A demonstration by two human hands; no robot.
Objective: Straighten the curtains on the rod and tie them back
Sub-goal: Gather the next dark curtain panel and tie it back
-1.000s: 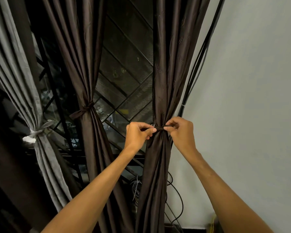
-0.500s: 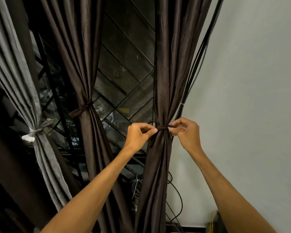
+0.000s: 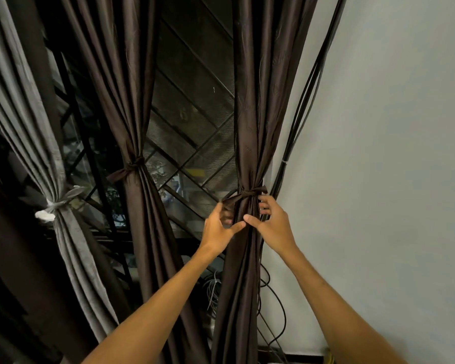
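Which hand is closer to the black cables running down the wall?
Right. The right hand is at the curtain's right edge, its fingers close beside the cables; the left hand is at the curtain's left edge, farther off.

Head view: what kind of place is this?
Likely a room in a home, by a window: tied-back brown curtains, a diamond-pattern metal window grille behind them, loose cables down a plain wall.

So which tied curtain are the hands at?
The rightmost brown curtain, beside the white wall: left hand and right hand flank it under its tie. The middle brown curtain and grey curtain hang untouched.
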